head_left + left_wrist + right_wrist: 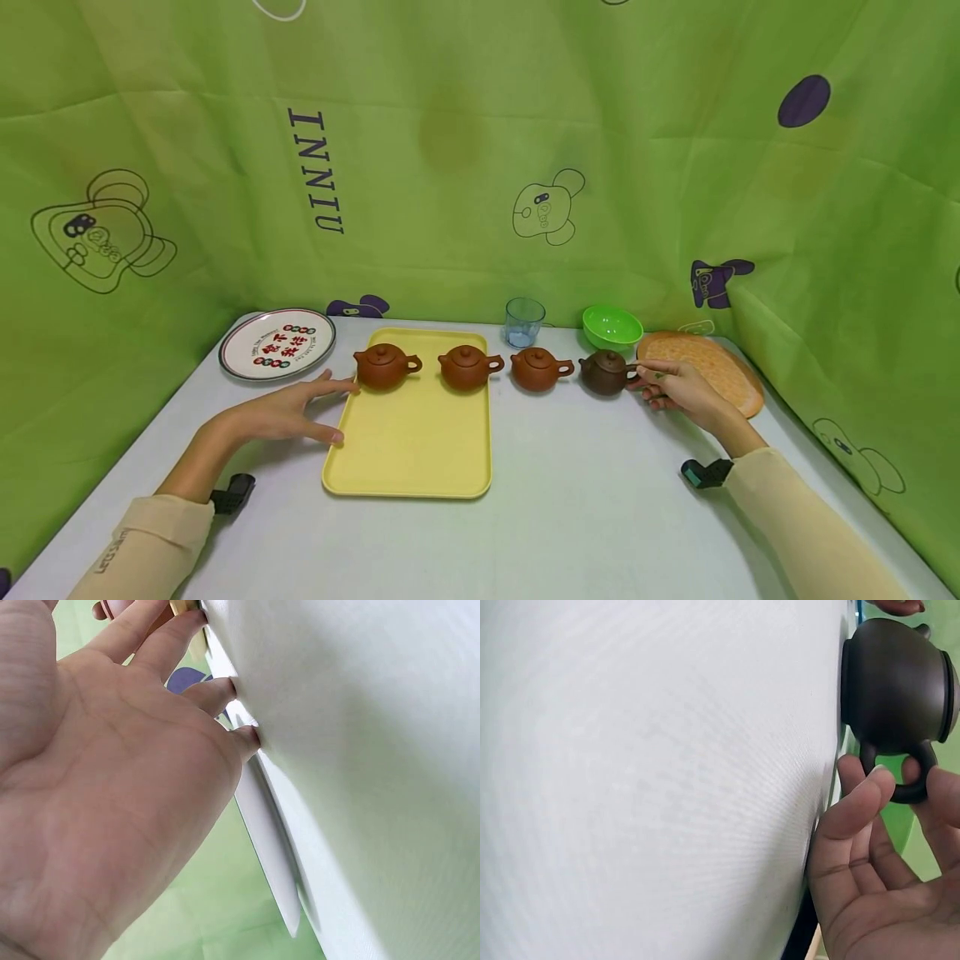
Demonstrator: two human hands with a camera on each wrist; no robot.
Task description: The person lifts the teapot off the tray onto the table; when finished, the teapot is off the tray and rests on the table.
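In the head view my right hand (678, 390) is at the handle of a dark brown teapot (603, 372) standing on the table. The right wrist view shows its fingers curled about the loop handle (913, 793). My left hand (281, 410) is spread at the left edge of a yellow tray (416, 450), fingertips and thumb at the rim. Two reddish-brown teapots, one at the left (384, 369) and one at the right (467, 371), stand on the tray's far part. Another reddish-brown teapot (536, 372) stands between the tray and the dark one.
An oval white plate (242, 350) with red print lies at the far left. Behind the teapots are a clear blue glass (524, 321) and a green bowl (613, 329). A round, bread-like mat (708, 367) lies behind my right hand. Green cloth (435, 183) hangs around the table.
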